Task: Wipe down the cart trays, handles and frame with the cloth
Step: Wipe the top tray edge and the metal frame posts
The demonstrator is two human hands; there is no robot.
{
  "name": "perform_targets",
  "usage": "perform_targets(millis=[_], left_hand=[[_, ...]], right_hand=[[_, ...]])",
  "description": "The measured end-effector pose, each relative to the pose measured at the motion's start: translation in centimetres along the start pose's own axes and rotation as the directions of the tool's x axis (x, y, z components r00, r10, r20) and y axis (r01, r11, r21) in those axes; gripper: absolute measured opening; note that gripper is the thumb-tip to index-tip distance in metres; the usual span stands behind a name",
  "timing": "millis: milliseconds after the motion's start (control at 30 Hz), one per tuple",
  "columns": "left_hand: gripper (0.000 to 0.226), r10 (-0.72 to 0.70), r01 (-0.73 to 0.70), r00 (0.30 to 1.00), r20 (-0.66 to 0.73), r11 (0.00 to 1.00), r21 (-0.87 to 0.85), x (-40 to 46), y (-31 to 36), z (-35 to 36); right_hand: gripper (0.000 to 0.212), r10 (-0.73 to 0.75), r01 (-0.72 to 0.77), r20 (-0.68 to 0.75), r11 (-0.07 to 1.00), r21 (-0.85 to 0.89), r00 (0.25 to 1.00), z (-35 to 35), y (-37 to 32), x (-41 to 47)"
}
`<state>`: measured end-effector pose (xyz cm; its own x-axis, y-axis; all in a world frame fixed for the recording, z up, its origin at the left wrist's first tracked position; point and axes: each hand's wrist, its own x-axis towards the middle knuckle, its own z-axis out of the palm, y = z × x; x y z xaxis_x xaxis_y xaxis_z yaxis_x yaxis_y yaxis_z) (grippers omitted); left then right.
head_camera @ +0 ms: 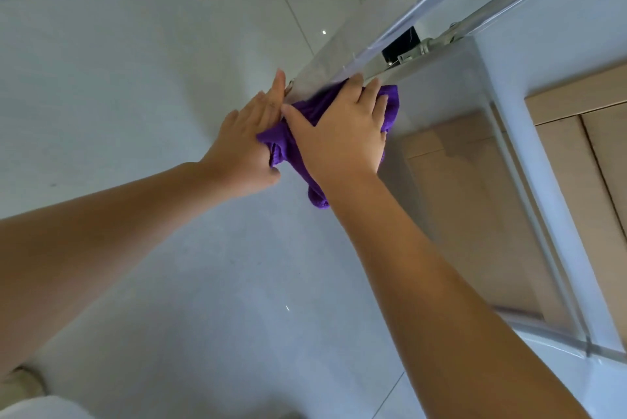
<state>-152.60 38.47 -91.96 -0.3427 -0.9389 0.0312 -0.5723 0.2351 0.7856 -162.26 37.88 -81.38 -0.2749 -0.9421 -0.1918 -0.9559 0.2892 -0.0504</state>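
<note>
Pale tiled floor [135, 45] — wooden cabinet [576, 147]

No readable text, labels, brand names, numbers or signs appear anywhere in this view.
</note>
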Motion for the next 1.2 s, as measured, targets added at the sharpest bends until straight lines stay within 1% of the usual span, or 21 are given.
perform_targets(millis=[67, 133, 167, 233, 300, 433, 600, 800, 900, 967, 1033, 1100, 1133, 1200], left_hand=[[0.109, -0.035, 0.031, 0.999, 0.028, 0.993, 0.111, 0.0, 0.2, -0.1], [0.093, -0.041, 0.028, 0.997, 0.063, 0.98, 0.197, 0.0, 0.1, -0.5], [0.092, -0.037, 0.018, 0.996, 0.079, 0.974, 0.227, -0.1, 0.1, -0.8], [0.101, -0.027, -0.001, 0.993, 0.111, 0.968, 0.25, -0.5, 0.1, -1.4], [0.104, -0.027, 0.001, 0.993, 0.116, 0.975, 0.221, -0.7, 0.3, -1.3], [0.099, -0.009, 0.001, 0.997, 0.076, 0.995, 0.102, -0.7, 0.3, -0.1], [0.099, 0.033, -0.039, 0.998, 0.058, 0.993, 0.107, -0.7, -0.1, 0.1], [0.092, 0.078, -0.077, 0.997, -0.007, 0.993, 0.086, -0.5, -0.1, 0.3], [0.092, 0.035, -0.034, 0.999, -0.008, 0.994, 0.105, -0.9, 0.6, -0.1], [0.094, 0.017, -0.018, 1.0, 0.007, 0.988, 0.157, -1.2, 0.9, -0.2], [0.094, 0.006, -0.01, 1.0, 0.014, 0.961, 0.275, -1.4, 1.4, -0.1], [0.092, -0.016, 0.023, 1.0, -0.021, 0.919, 0.395, -2.1, 2.3, 0.3], [0.092, 0.008, 0.02, 0.998, -0.064, 0.904, 0.428, -2.8, 3.0, 0.6], [0.091, 0.139, -0.062, 0.98, -0.14, 0.89, 0.451, -4.5, 4.7, 1.3]], right_hand=[[0.096, -0.018, 0.017, -0.014, 0.999, -0.039, 1.0, 0.3, 0.0, -0.3], [0.092, -0.041, 0.038, -0.026, 0.996, -0.081, 0.999, 0.4, 0.3, -0.7], [0.09, -0.052, 0.049, -0.03, 0.993, -0.105, 0.998, 0.4, 0.6, -0.9], [0.087, -0.073, 0.068, -0.032, 0.987, -0.145, 0.997, 0.6, 1.4, -1.7], [0.085, -0.095, 0.089, -0.027, 0.982, -0.168, 0.995, 0.7, 2.1, -2.4], [0.081, -0.152, 0.15, 0.001, 0.973, -0.178, 0.988, 0.2, 3.1, -2.8], [0.085, -0.208, 0.21, 0.031, 0.963, -0.17, 0.978, 0.0, 3.9, -4.1], [0.084, -0.211, 0.198, -0.068, 0.966, -0.164, 0.975, 1.0, 5.3, -5.1], [0.083, -0.193, 0.176, -0.1, 0.971, -0.159, 0.976, 1.5, 6.7, -6.5], [0.081, -0.2, 0.173, -0.159, 0.971, -0.167, 0.967, 1.9, 8.2, -7.7], [0.081, -0.214, 0.178, -0.212, 0.969, -0.173, 0.954, 2.4, 9.3, -8.2], [0.08, -0.218, 0.182, -0.205, 0.967, -0.178, 0.954, 2.8, 9.7, -8.1], [0.08, -0.219, 0.183, -0.213, 0.967, -0.176, 0.952, 2.8, 9.6, -7.9], [0.084, -0.203, 0.173, -0.228, 0.974, -0.146, 0.952, 2.9, 9.6, -7.7]])
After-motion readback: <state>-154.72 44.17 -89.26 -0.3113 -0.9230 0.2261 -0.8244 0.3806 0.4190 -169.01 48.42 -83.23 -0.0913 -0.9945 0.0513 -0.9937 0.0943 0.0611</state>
